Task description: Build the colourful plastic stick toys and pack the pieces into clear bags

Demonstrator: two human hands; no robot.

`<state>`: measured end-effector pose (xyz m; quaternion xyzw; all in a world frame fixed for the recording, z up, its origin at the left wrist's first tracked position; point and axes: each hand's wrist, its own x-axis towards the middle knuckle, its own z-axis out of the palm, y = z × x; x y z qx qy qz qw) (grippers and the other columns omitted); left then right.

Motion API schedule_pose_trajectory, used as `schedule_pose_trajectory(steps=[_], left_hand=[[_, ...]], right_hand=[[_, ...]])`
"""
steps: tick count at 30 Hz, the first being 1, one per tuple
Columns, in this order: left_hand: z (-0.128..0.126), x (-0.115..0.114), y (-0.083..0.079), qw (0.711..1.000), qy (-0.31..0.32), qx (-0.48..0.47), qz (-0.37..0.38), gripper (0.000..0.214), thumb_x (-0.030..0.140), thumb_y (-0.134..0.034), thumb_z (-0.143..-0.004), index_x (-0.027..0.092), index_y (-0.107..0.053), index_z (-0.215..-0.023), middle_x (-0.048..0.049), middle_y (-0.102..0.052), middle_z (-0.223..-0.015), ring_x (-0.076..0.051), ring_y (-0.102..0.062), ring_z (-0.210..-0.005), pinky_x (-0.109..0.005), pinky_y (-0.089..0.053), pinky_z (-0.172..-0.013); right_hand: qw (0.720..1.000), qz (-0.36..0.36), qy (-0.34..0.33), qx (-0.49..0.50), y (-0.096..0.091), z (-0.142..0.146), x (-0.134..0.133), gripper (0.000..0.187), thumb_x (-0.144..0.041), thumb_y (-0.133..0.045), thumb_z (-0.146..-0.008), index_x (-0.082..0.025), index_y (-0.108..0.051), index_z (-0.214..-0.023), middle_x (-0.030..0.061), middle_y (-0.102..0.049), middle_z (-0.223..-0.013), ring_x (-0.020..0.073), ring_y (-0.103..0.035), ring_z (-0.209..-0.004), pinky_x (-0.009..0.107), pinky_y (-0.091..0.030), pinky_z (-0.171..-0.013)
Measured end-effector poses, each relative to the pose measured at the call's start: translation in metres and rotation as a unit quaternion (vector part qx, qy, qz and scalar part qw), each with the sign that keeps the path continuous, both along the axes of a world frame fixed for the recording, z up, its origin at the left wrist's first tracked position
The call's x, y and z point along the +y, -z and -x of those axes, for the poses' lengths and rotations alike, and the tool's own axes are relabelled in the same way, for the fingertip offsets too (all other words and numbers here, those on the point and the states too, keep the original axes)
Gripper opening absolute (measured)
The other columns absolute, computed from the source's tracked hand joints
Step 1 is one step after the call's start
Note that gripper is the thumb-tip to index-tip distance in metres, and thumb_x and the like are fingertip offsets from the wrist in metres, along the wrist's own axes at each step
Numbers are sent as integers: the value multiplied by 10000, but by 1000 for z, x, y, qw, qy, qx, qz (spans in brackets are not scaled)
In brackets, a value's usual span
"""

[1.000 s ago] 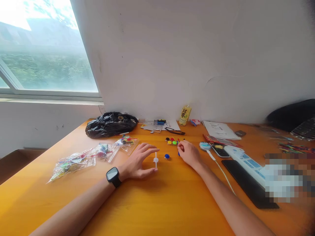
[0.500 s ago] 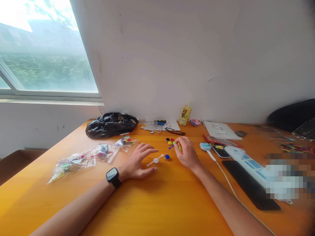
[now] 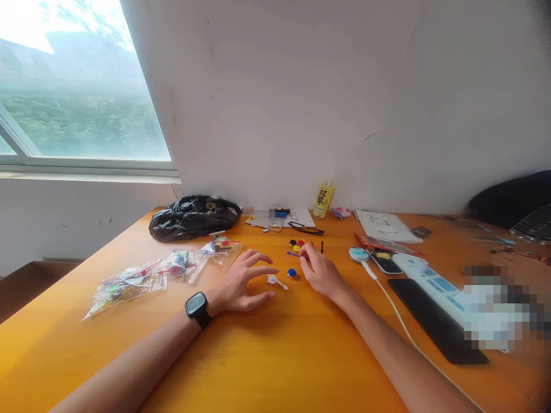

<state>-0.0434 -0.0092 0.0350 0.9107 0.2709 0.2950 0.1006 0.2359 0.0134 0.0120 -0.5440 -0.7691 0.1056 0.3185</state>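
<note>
My left hand (image 3: 245, 282) is open over the table, thumb and fingers spread. Close to its fingertips lies a white round piece with a white arrow (image 3: 282, 284) pointing toward the lower right. A blue round piece (image 3: 291, 273) sits just right of it. My right hand (image 3: 322, 272) is closed, its thumb and fingertips at the end of a blue arrow (image 3: 293, 253) that points left. Behind these fingers are a yellow round piece (image 3: 297, 249), a black one (image 3: 293, 242) and a partly hidden red one (image 3: 302, 244). A small black arrow (image 3: 322, 246) lies beyond the knuckles.
Clear plastic bags of coloured parts (image 3: 129, 284) lie on the left, with a black bag (image 3: 193, 218) behind. A yellow drink carton (image 3: 323, 201) stands by the wall. On the right are a phone (image 3: 386, 264), a white power strip (image 3: 433, 282), a black slab (image 3: 434, 318) and a cable (image 3: 400, 321).
The white arrow has swung from pointing upper right to lower right. The yellow-green piece in my right hand is no longer visible, and the blue arrow has turned and shifted left.
</note>
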Motion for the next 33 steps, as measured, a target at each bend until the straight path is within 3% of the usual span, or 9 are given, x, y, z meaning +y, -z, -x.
schedule_pose_trajectory(steps=[7, 13, 24, 33], left_hand=[[-1, 0, -1, 1000, 3, -4, 9, 438, 449, -706, -908, 302, -669, -1319, -97, -628, -1290, -295, -568, -1131, -463, -443, -1020], [-2, 0, -1, 1000, 6, -2, 14, 418, 450, -672, -929, 290, -667, -1315, -109, -641, -1288, -302, -578, -1119, -476, -452, -1014], [-2, 0, -2, 1000, 9, 1, 18, 397, 430, -697, -916, 280, -680, -1284, -102, -651, -1250, -285, -587, -1108, -456, -457, -1007], [-2, 2, 1, 999, 23, -6, 26, 374, 416, -660, -932, 274, -678, -1278, -105, -652, -1253, -285, -583, -1112, -451, -476, -1000]], right_hand=[[994, 9, -62, 88, 2, 4, 0, 52, -249, -575, -911, -226, -593, -868, 28, -683, -873, 188, -628, -781, 296, -479, -699], [985, -4, -63, 160, 2, 5, 4, 76, -236, -628, -854, -208, -636, -784, 27, -668, -801, 178, -619, -718, 303, -509, -696], [983, -3, -56, 173, -3, 10, 1, 43, -202, -661, -817, -200, -687, -783, 38, -696, -811, 180, -634, -712, 303, -521, -689], [988, -10, -88, 124, 2, 14, -5, 95, -168, -673, -808, -214, -653, -726, 18, -652, -771, 174, -587, -694, 294, -475, -656]])
